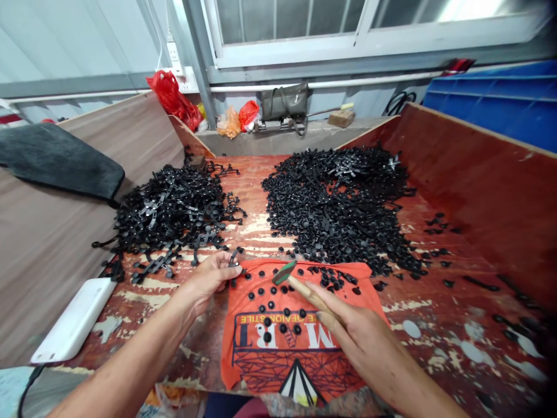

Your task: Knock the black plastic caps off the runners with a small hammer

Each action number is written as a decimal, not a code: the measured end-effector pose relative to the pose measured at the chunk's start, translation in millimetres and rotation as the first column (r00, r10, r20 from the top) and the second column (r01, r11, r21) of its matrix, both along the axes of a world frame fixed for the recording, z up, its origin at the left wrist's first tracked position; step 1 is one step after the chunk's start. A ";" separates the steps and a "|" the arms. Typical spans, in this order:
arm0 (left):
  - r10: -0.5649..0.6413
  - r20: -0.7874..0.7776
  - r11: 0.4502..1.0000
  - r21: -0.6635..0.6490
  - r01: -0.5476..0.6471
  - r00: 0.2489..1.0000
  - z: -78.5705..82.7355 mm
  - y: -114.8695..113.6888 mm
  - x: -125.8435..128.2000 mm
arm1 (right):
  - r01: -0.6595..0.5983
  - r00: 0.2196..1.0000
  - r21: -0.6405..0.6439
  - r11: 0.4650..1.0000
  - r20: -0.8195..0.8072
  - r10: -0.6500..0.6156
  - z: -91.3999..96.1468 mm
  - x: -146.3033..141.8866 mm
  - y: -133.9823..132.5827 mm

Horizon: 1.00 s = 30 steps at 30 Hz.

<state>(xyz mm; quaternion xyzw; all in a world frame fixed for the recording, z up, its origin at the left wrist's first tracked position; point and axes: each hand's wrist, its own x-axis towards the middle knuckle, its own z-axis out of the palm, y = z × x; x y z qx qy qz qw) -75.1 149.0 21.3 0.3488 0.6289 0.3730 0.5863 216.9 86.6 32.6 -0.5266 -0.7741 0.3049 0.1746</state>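
My left hand (pixel 211 278) is closed, thumb against fingers, on a small black part (pixel 235 254) with a narrow arm. It is at the upper left corner of an orange printed cloth (pixel 304 363). My right hand (pixel 363 328) is wrapped round the pale wooden handle of a tool with a flat green head (pixel 284 272). That head hovers over or touches the cloth's upper middle; I cannot tell which. Several round black caps (pixel 267 337) are spread across the cloth. A tighter cluster of black pieces (pixel 334 280) lies near its upper right.
Behind my left hand is a heap of black strap-like parts (pixel 169 203); a larger heap (pixel 335 203) fills the back right. Wooden boards (pixel 474 180) wall the worn red table (pixel 243 174). A white oblong device (pixel 73 319) lies at left. A blue crate (pixel 496 98) stands beyond the right board.
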 end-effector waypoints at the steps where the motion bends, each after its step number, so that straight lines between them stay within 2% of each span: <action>1: -0.004 -0.004 1.000 -0.010 0.004 1.000 -1.5 1.1 1.2 | 0.000 1.000 0.004 1.000 0.003 0.000 -0.4 0.6 0.0; 7: -0.054 -0.028 0.998 -0.038 0.052 0.998 -11.1 5.2 2.0 | -0.021 1.000 0.077 0.997 0.023 0.020 -0.8 2.3 -0.8; 11: -0.068 -0.033 0.997 -0.031 0.067 0.997 -14.5 5.0 1.1 | -0.037 0.999 0.058 0.998 0.028 0.036 -0.2 1.8 -1.2; 16: 0.008 -0.022 0.999 -0.032 -0.009 1.000 -17.5 3.6 2.6 | -0.061 0.998 0.019 0.998 0.013 0.061 -1.6 0.2 -0.4; 24: 0.063 -0.035 0.997 0.053 -0.061 0.997 -39.4 4.0 1.3 | -0.073 0.993 0.008 0.997 0.091 0.072 -0.6 -7.7 2.3; 28: 0.051 -0.001 0.996 0.068 -0.050 0.999 -33.8 3.0 3.6 | -0.129 0.988 0.126 0.984 0.101 0.117 6.5 -26.2 14.7; 30: 0.007 0.009 0.999 0.052 -0.008 1.000 -28.0 1.2 3.4 | -0.159 0.981 0.137 0.978 0.136 0.141 7.0 -38.1 21.8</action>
